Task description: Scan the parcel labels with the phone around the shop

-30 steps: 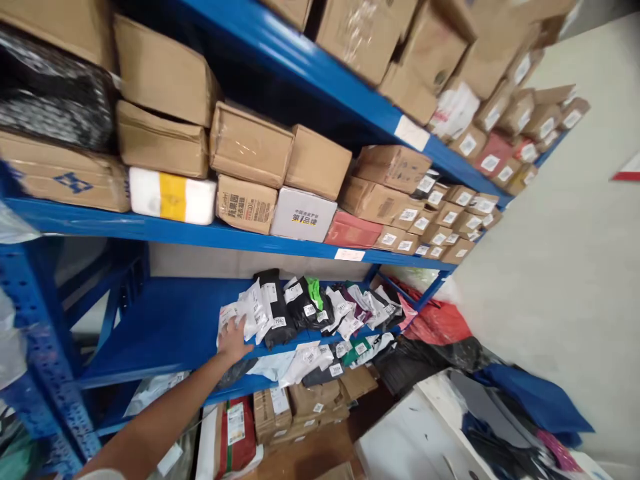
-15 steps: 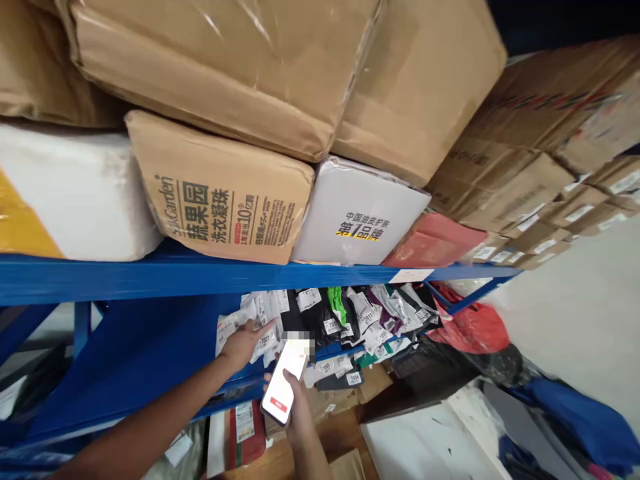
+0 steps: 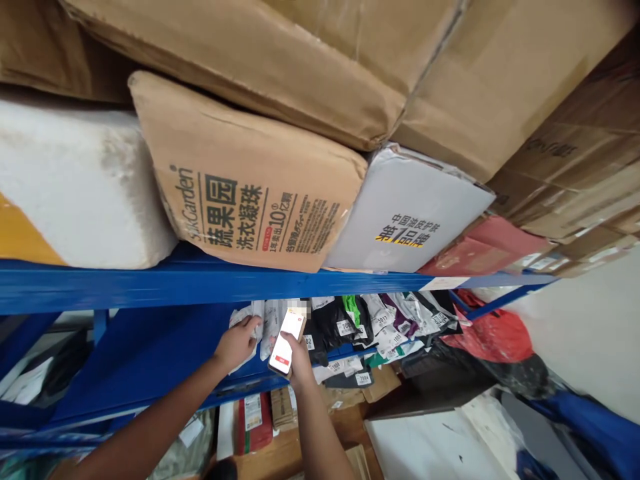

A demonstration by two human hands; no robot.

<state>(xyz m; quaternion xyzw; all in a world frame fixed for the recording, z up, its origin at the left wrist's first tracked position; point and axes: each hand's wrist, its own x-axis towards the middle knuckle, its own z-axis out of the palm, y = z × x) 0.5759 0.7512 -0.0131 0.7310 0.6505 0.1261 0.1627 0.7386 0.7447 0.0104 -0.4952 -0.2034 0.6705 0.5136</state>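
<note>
My left hand (image 3: pixel 236 345) is closed on a white plastic parcel bag (image 3: pixel 241 313) at the left end of the row on the blue shelf; its fingertips press on the bag. My right hand (image 3: pixel 301 360) holds a smartphone (image 3: pixel 288 340) upright, thumb over the lit screen, which shows a red button near its bottom. Part of the screen's top is blurred out. Just behind the phone lies another white parcel bag (image 3: pixel 271 323). To the right, black parcel bags (image 3: pixel 327 332) with white number labels are packed close together, one beside a bright green piece (image 3: pixel 351 309).
A blue shelf beam (image 3: pixel 150 285) runs across above my hands. Over it stand a brown printed carton (image 3: pixel 250 193), a grey-white box (image 3: pixel 400 207) and a white foam block (image 3: pixel 75 180). Red bags (image 3: pixel 490 330) lie at the right; a white box (image 3: pixel 425 447) stands below.
My left hand has gone from pointing at a labelled white bag to gripping one. The phone has moved up and slightly left. My view has come closer to the cartons.
</note>
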